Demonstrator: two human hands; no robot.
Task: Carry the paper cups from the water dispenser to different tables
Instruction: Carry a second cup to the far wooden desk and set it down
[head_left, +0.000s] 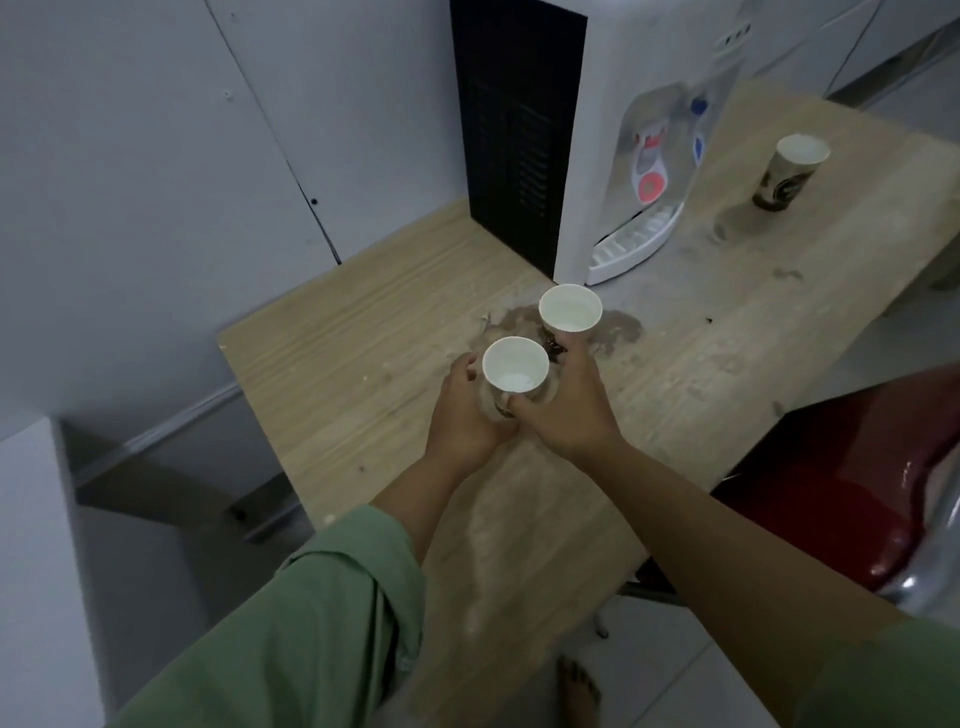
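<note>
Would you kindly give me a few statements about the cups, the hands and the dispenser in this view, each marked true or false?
1. Three paper cups are visible on the table. True: near cup, middle cup, far cup.
2. The left hand and right hand are both at the near cup. True.
3. The far cup lies on its side. False: it stands upright, right of the water dispenser.
4. A cup sits on the dispenser's drip tray. False: the tray holds no cup.
5. The tabletop is dry. False: a wet patch surrounds the middle cup.
</note>
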